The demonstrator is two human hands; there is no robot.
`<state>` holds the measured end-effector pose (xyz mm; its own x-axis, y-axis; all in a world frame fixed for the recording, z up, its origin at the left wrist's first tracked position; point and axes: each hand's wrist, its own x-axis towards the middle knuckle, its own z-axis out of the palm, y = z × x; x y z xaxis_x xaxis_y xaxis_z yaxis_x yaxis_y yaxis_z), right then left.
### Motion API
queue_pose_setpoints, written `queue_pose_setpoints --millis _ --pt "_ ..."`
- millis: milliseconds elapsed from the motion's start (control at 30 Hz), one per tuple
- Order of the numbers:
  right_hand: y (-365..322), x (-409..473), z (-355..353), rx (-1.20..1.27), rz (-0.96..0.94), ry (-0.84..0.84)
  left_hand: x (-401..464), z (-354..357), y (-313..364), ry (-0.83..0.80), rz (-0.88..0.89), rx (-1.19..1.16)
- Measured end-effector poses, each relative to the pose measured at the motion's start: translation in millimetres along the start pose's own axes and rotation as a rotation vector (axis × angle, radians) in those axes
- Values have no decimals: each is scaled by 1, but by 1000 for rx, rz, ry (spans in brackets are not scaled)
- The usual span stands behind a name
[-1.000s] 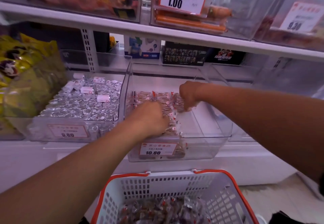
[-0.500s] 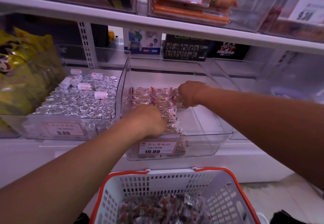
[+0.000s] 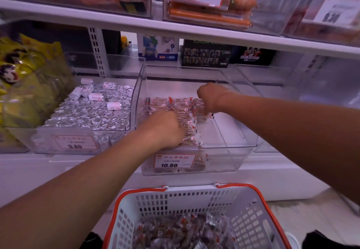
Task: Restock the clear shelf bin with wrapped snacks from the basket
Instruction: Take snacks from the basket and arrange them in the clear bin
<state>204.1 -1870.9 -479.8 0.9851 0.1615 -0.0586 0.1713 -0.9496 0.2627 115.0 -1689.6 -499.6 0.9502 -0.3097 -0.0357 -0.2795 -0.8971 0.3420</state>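
Nearest, the basket (image 3: pixel 194 202) sits just below the shelf edge, directly under the bin, so each reach up is short; a heap of wrapped snacks (image 3: pixel 183 231) still lies in its bottom. Above it, the clear bin (image 3: pixel 229 163) juts out from the shelf, its price tag (image 3: pixel 174 161) on the front wall. The left hand (image 3: pixel 165 130) rests knuckles-up on the packed rows of snacks (image 3: pixel 175 105) along the bin's left side, probably pressing them flat and tight to save room. Farther back, the right hand (image 3: pixel 211 97) curls down at the end of the back row, seemingly setting a packet (image 3: pixel 206 116) in place; whether it actually grips the packet I cannot tell. The bin's right side remains bare, so restocking looks partway done.
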Motion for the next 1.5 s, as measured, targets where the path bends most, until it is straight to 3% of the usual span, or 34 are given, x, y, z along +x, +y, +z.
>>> queue_pose_setpoints --millis 133,233,300,400,467,500,533,600,667,733,800,867,967,1033,1067,1133,1200,1233,1267,1333,1400,1500 --pt "-2 -15 -13 -31 -24 16 -8 -5 3 195 76 -42" --pt "-12 -46 -36 -8 -51 128 -19 -13 8 342 184 -58" --pt "-16 -80 -45 93 -55 322 -30 -17 9 445 274 -25" --pt "-19 -150 -15 370 -65 866 -59 -14 11 690 553 99" --pt "-34 -195 38 651 79 1062 -81 5 12 724 768 80" --pt "-46 -210 73 790 190 1037 -89 21 10 664 835 82" --pt "-60 -219 108 906 250 897 -96 39 9 567 865 113" --pt "-91 -229 182 992 175 287 -108 81 2 182 772 216" --pt "-121 -247 247 852 23 -295 -119 126 -15 -300 483 328" --pt "-140 -270 296 808 40 -550 -131 171 -39 -666 177 327" --pt "-150 -292 326 756 127 -651 -150 212 -60 -851 -60 252" --pt "-156 -302 351 703 113 -727 -168 249 -71 -881 -303 106" --pt "-158 -295 366 752 144 -833 -179 296 -75 -774 -668 -288" --pt "-157 -284 375 743 84 -752 -176 324 -72 -669 -837 -530" --pt "-160 -278 382 843 151 -727 -174 336 -70 -623 -913 -646" --pt "-165 -276 389 803 163 -653 -169 356 -64 -546 -1055 -886" --pt "-172 -277 390 922 269 -620 -165 371 -60 -471 -1077 -933" --pt "-176 -277 384 930 215 -648 -164 377 -58 -441 -1071 -894" --pt "-182 -275 380 1053 198 -657 -162 381 -58 -420 -1068 -845" --pt "-188 -270 380 1324 353 -541 -160 385 -58 -390 -1070 -786" --pt "-189 -272 382 1094 261 -571 -158 387 -60 -370 -1072 -748" --pt "-185 -274 385 1252 444 -552 -158 388 -62 -353 -1055 -718"
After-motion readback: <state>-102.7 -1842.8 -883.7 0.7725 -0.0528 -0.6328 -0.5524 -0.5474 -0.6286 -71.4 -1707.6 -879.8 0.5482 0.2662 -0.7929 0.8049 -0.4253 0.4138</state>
